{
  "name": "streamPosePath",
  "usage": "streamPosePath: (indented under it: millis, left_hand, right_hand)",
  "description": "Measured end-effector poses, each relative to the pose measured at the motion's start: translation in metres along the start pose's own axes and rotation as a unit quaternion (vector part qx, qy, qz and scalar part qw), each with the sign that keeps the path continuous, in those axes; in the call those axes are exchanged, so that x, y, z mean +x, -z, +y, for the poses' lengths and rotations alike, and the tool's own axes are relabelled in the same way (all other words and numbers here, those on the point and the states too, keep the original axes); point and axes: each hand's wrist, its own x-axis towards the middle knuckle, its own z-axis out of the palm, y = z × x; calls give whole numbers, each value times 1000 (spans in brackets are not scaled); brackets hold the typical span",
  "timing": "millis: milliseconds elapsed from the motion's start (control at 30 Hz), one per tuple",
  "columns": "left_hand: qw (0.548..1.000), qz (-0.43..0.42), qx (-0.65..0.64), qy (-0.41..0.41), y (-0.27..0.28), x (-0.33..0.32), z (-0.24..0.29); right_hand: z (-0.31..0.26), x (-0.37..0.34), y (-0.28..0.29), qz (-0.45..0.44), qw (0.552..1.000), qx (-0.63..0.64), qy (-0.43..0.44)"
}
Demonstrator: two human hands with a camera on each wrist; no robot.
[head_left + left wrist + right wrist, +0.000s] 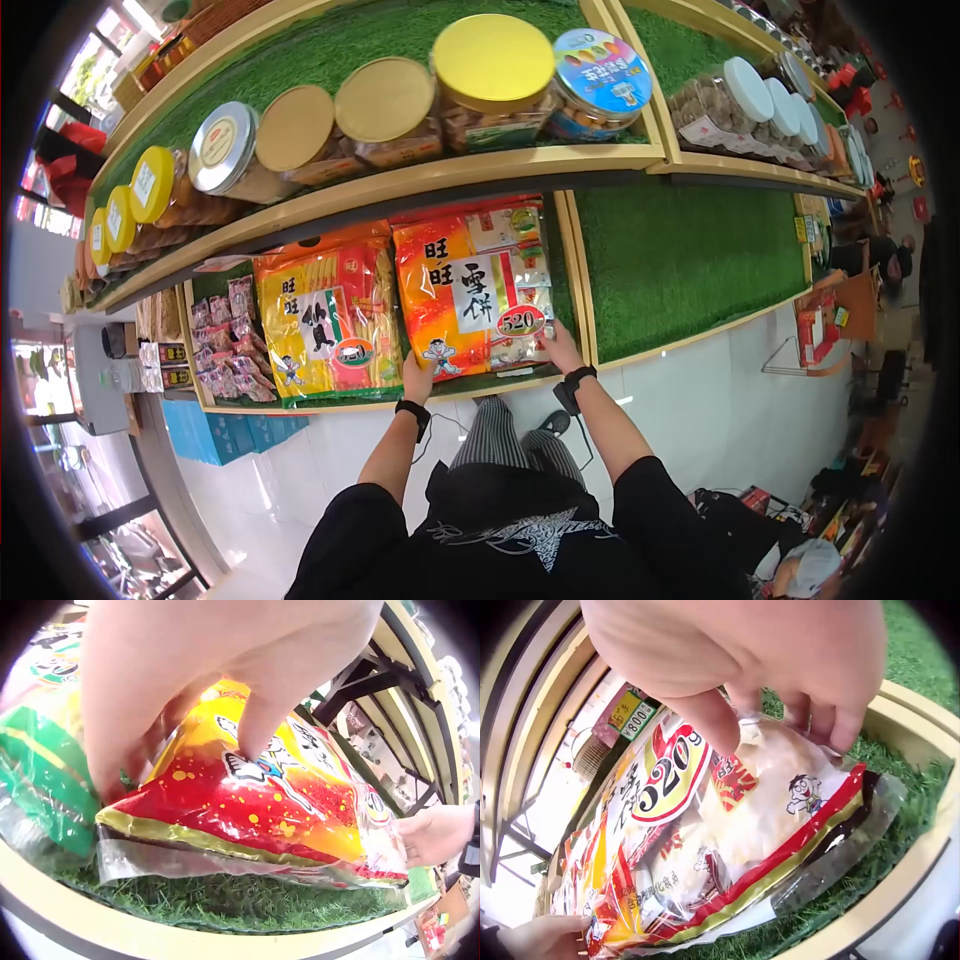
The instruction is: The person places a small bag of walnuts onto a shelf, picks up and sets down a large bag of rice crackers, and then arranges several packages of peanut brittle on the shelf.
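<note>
A large orange and clear bag of rice crackers point(455, 290), marked 520, lies face up in the lower shelf bin, held at both sides. My left hand point(417, 378) grips its lower left edge, thumb on top in the left wrist view and fingers down along the side. At the right edge my right hand point(562, 350) holds the bag, its thumb point(709, 724) pressing the clear film near the printed 520 and the other fingers curled over the side. A yellow snack bag point(325, 320) sits just left of my left hand.
Small pink packets point(232, 345) fill the bin's left end. Lidded jars point(390, 100) line the shelf above. A wooden divider point(580, 280) separates this bin from the green turf section point(690, 260) to the right. Blue boxes point(205, 430) stand on the floor at left.
</note>
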Motion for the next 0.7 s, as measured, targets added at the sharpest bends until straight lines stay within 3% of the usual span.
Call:
streamPosePath:
  millis: [67, 133, 167, 200, 233, 267, 300, 367, 433, 500, 567, 633, 700]
  left_hand:
    - [1000, 7, -2, 22, -7, 6, -11]
    - [996, 1, -50, 80, -11, 16, -12]
    - [996, -9, -45, 72, -15, 19, -11]
    - [995, 53, 37, 81, -19, 20, 3]
    - [983, 115, 116, 86, -24, 19, 23]
    - [975, 124, 154, 98, -26, 12, 56]
    - [986, 137, 80, 51, -40, 34, 5]
    - [990, 127, 54, 1, -48, 4, 81]
    - [991, 109, 73, -21, -67, -24, 123]
    - [980, -16, -192, -36, -83, -51, 156]
    - [949, -208, -217, 93, -82, -82, 218]
    - [929, -270, -242, 77, -101, -103, 241]
    - [930, -345, -130, 4, -124, -123, 267]
  right_hand:
    - [1, -4, -7, 31, 999, 43, 10]
    - [5, -12, -9, 46, 996, -49, 53]
    - [5, -15, -9, 57, 991, -96, 74]
    - [-24, -36, -2, 81, 982, -153, 78]
    - [-44, -53, 8, 71, 991, -112, 28]
    - [-34, -61, 13, 71, 996, -57, 3]
    - [-24, -70, 17, 72, 997, -1, -19]
    - [-31, -101, 45, 18, 991, 115, -59]
    - [-30, -133, 79, 47, 990, 133, -13]
    - [-25, -166, 116, 90, 982, 166, -1]
    - [-21, -198, 159, 168, 974, 149, 22]
    - [-20, -231, 198, 246, 960, 131, 40]
    - [-20, -261, 235, 329, 931, 157, 8]
